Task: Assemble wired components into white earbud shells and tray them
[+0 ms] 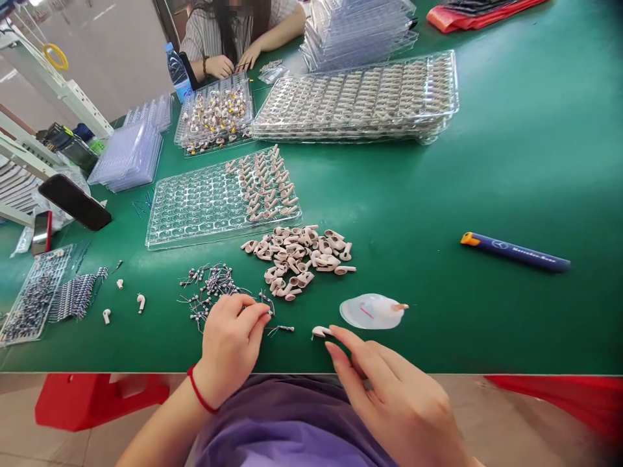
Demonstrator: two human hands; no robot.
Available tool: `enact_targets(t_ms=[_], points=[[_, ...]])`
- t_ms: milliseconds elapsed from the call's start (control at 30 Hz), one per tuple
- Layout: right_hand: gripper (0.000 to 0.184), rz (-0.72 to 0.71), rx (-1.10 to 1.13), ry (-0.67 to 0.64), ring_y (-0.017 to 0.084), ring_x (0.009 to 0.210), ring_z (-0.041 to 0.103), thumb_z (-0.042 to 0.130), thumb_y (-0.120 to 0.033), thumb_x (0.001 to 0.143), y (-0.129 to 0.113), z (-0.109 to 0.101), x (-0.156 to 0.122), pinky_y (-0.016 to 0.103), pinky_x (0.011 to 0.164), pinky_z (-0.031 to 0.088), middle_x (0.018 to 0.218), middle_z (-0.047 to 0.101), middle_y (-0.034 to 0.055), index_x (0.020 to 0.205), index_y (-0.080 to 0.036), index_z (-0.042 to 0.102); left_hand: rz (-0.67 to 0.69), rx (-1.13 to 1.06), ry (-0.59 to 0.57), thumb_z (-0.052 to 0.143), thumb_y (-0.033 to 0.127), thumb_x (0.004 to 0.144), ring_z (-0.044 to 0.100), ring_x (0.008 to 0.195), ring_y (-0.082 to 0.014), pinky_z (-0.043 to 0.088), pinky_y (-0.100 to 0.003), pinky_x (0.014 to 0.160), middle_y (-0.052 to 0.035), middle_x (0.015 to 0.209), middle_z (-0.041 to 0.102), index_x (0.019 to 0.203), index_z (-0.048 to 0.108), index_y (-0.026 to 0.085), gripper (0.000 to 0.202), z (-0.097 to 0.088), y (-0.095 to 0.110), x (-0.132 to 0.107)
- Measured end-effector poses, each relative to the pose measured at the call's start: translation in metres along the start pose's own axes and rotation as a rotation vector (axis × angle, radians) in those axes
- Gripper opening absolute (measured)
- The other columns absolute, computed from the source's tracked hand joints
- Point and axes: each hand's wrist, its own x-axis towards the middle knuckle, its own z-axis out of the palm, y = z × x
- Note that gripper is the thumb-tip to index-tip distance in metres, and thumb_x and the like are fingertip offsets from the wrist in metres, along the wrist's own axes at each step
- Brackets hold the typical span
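Nearest, purple cloth [292, 441] is cut off by the lower edge, as are both forearms. The right hand [396, 389] has its index fingertip at the stem end of a pale earbud shell [320, 332], with the thumb just below; I cannot tell whether these 2 digits close on it. The shell lies just beyond that hand's fingertips, to the right of the left hand [228, 334]. The left hand presses thumb and index fingertip together beside thin wired parts; whether they pinch a wire is too small to tell, and its other fingers are curled out of sight. This hand also hides part of a tangled heap of wired parts [217, 279]. A single wired part [287, 329] lies between the hands.

Behind the shell sits a translucent, smooth oval piece [367, 311] with a pink mark. Farther out, a loose pile of shells [292, 256], rounded heads on short stems, is matte. Beyond it, a clear plastic tray [189, 204] of moulded pockets holds shells on its right side only. Behind that stand stacked glossy trays [355, 97], their lower layers hard to separate. At the far edge, another person [287, 26] is cropped by the frame.
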Motion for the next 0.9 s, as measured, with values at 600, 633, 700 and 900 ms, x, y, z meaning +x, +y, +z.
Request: enact_targets(t_ms=[600,633,700,900], points=[[0.018,-0.109,0.031,-0.043,0.017,0.073,0.061,0.047,-0.010,0.097,-0.014,0.003,0.022,0.030,0.069,0.048,0.087,0.068,0.0092,0.095,-0.012,0.064,0.069,-0.281,-0.050,0.062,0.017,0.090,0.067,0.091,-0.0197,0.055,-0.033,0.082,-0.0074,0.097,0.072,0.093,0.070,0.018,0.009,0.001,0.002,0.033],[0.015,-0.109,0.089,-0.018,0.018,0.076,0.063,0.049,-0.009,0.096,-0.013,0.001,0.022,0.031,0.072,0.050,0.088,0.069,0.0095,0.098,-0.013,0.063,0.036,-0.349,-0.036,0.061,0.016,0.090,0.069,0.093,-0.0197,0.055,-0.033,0.085,-0.0075,0.100,0.074,0.095,0.070,0.019,0.011,-0.004,0.003,0.027],[0.013,-0.084,0.230,0.022,0.017,0.078,0.065,0.052,-0.008,0.094,-0.012,-0.003,0.021,0.030,0.075,0.053,0.088,0.070,0.0085,0.102,-0.014,0.061,-0.086,-0.516,-0.040,0.062,0.014,0.089,0.071,0.092,-0.0186,0.058,-0.031,0.084,-0.0064,0.099,0.075,0.097,0.070,0.020,0.013,-0.011,0.008,0.013],[0.013,0.037,0.531,0.011,0.012,0.073,0.066,0.056,-0.007,0.090,-0.015,-0.011,0.024,0.020,0.069,0.056,0.081,0.068,0.0035,0.098,-0.018,0.061,-0.450,-0.981,-0.090,0.071,0.015,0.080,0.071,0.074,-0.0160,0.061,-0.024,0.064,-0.0080,0.094,0.072,0.088,0.078,0.020,0.012,-0.016,0.028,-0.027]])
